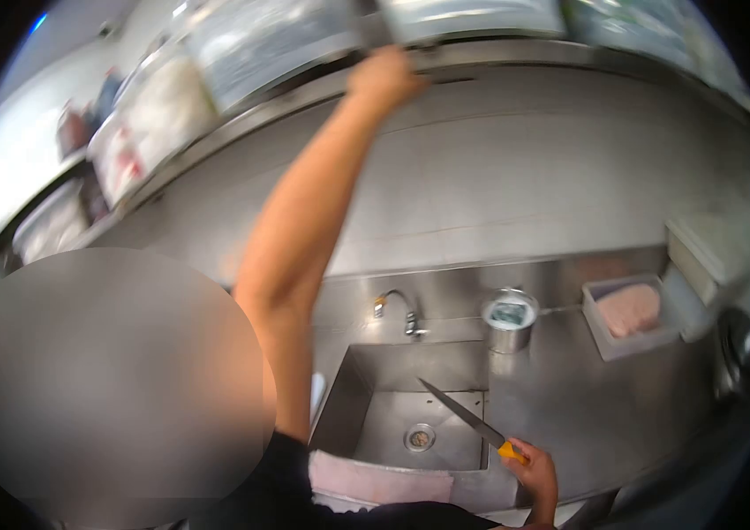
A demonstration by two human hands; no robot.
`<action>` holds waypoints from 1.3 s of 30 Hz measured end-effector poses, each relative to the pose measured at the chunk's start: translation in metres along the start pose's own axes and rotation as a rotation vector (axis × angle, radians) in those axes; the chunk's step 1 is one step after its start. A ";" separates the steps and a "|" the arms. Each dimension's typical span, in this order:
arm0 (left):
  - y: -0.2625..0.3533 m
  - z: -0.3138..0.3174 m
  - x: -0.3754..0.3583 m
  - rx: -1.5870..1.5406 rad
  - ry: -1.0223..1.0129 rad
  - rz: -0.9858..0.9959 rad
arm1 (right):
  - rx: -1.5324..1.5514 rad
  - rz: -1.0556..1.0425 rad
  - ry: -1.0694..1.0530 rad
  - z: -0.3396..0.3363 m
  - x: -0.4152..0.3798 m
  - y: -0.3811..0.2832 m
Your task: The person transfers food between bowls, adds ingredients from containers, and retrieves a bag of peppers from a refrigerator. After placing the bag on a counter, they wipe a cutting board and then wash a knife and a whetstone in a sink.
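Observation:
My left hand [386, 76] is raised high to the edge of the overhead shelf [516, 55], its fingers curled and smeared by motion. A grey, flat, blade-like thing [372, 25] rises just above that hand; its kind is too blurred to tell. Low at the right, my right hand [535, 473] is closed around the yellow handle of a long knife [467, 415]. The knife's blade points up and left over the steel sink [331, 415], apart from the tap [409, 314].
A lidded metal pot [509, 322] stands right of the tap. Beyond it, a plastic tub [609, 346] holds pale pink meat [629, 309]. A pinkish cloth [379, 480] lies along the sink's front edge. Bags and containers fill the shelf. A blurred oval hides the lower left.

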State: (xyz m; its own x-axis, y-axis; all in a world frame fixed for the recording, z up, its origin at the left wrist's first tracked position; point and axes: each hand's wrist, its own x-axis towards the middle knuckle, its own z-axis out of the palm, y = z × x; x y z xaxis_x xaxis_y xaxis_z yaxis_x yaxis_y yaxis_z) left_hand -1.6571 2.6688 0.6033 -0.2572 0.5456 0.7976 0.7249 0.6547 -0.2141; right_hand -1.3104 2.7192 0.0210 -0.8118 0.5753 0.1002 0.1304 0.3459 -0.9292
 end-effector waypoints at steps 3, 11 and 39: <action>0.005 0.012 -0.051 -0.084 0.021 -0.042 | 0.018 0.028 -0.022 0.004 0.007 0.020; -0.097 -0.033 -0.198 -0.053 -0.388 -0.031 | 0.004 -0.001 -0.254 0.022 0.019 -0.018; -0.570 -0.063 -0.160 0.125 -0.254 -0.331 | -0.215 0.083 0.204 0.314 -0.039 -0.158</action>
State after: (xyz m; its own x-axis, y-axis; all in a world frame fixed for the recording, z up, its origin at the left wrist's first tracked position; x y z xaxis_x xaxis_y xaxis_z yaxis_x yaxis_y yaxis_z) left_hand -1.9888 2.1752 0.6336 -0.6228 0.3967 0.6743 0.4982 0.8657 -0.0492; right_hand -1.4782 2.4095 0.0522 -0.6652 0.7376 0.1162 0.3268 0.4274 -0.8429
